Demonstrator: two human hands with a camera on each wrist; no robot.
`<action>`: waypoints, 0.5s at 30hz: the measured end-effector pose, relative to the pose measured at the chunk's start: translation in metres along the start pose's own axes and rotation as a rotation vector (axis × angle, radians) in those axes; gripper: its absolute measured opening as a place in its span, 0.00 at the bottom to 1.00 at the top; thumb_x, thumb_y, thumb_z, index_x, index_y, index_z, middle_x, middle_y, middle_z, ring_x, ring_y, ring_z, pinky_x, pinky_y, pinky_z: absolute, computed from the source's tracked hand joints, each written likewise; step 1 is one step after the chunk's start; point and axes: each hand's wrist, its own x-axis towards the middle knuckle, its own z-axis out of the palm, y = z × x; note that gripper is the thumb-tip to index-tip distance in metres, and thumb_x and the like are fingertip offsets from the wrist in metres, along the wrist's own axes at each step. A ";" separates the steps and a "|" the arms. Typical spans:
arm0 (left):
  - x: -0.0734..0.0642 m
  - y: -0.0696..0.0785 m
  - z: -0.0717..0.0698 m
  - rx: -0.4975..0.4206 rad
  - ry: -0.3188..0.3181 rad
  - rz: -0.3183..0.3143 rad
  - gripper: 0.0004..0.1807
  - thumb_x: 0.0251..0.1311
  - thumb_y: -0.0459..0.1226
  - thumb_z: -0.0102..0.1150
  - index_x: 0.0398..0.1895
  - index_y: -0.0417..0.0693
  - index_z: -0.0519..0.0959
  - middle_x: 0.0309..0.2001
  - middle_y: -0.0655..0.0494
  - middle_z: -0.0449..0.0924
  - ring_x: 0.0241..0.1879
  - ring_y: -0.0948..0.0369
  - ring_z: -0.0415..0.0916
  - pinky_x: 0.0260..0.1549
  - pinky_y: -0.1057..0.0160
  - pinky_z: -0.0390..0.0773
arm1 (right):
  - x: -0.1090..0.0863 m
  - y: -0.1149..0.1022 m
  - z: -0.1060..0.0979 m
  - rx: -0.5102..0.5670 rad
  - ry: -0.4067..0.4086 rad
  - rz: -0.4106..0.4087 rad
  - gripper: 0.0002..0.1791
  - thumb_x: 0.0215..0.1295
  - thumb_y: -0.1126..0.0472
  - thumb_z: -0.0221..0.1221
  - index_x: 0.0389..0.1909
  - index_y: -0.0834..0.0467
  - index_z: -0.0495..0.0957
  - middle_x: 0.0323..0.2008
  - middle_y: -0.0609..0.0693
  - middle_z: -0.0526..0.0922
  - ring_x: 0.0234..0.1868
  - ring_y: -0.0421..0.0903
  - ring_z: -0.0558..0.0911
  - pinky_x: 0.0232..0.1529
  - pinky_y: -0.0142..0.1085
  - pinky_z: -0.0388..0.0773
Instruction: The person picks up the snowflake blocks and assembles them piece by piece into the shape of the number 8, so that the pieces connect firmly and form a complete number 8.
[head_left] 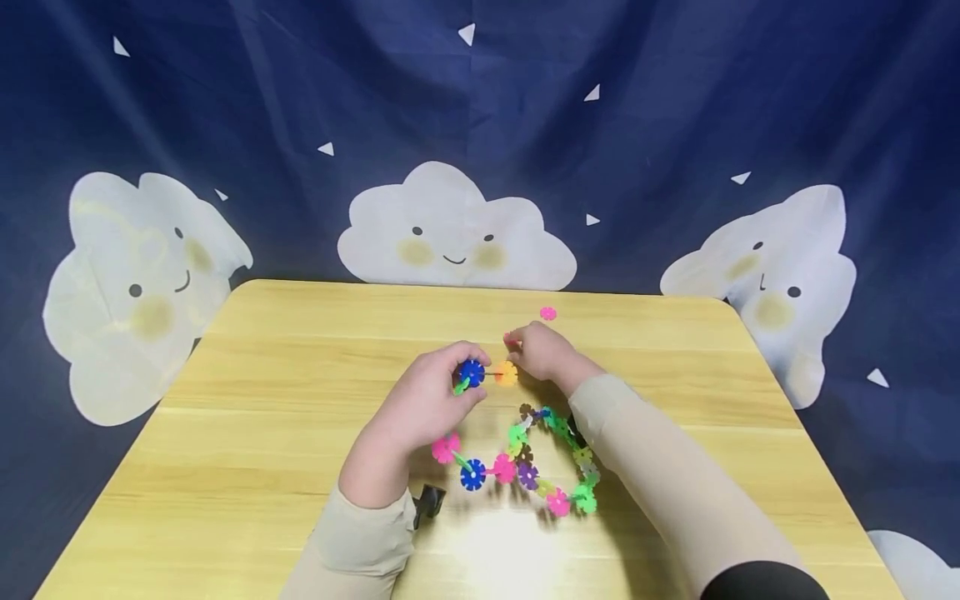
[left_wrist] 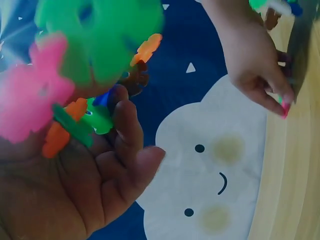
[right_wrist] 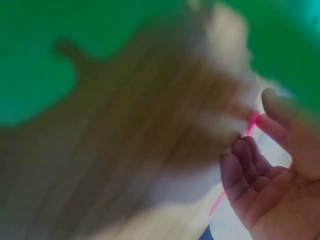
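My left hand [head_left: 423, 404] grips one end of a chain of notched plastic discs, with its thumb and fingers about a blue disc [head_left: 472, 373]. An orange disc [head_left: 507, 373] sticks out to the right at that end. Between finger and thumb, my right hand [head_left: 546, 354] pinches a pink disc [head_left: 512, 340], just above the orange one and apart from it. The right wrist view shows this pink disc [right_wrist: 254, 122] edge-on. Below the hands, more of the chain loops over the table, with a purple disc [head_left: 528, 477] among its joined pieces. Green discs blur close to both wrist cameras.
One loose pink disc [head_left: 548, 313] lies on the wooden table [head_left: 300, 350] beyond my right hand. By my left wrist is a small black object [head_left: 430, 502]. A dark blue curtain [head_left: 637, 150] printed with clouds hangs behind the table's far edge.
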 end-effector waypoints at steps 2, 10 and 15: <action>0.001 0.000 0.000 0.023 -0.013 -0.025 0.17 0.67 0.36 0.71 0.56 0.50 0.80 0.46 0.55 0.84 0.44 0.56 0.79 0.53 0.51 0.81 | 0.000 0.003 0.002 -0.008 0.030 -0.005 0.17 0.72 0.60 0.68 0.58 0.62 0.86 0.53 0.57 0.88 0.58 0.56 0.82 0.66 0.48 0.76; 0.001 -0.002 0.003 0.097 -0.077 -0.081 0.13 0.69 0.39 0.71 0.44 0.50 0.74 0.31 0.55 0.76 0.30 0.56 0.72 0.34 0.56 0.75 | -0.006 0.012 0.000 -0.021 0.085 -0.046 0.17 0.67 0.65 0.69 0.17 0.57 0.83 0.17 0.44 0.78 0.24 0.42 0.73 0.33 0.38 0.76; 0.003 -0.002 0.007 0.140 -0.086 -0.058 0.10 0.72 0.36 0.67 0.51 0.48 0.78 0.37 0.58 0.80 0.36 0.57 0.77 0.44 0.54 0.80 | -0.013 0.016 -0.002 0.018 0.075 -0.039 0.07 0.65 0.68 0.68 0.28 0.61 0.83 0.25 0.48 0.81 0.31 0.46 0.77 0.41 0.41 0.80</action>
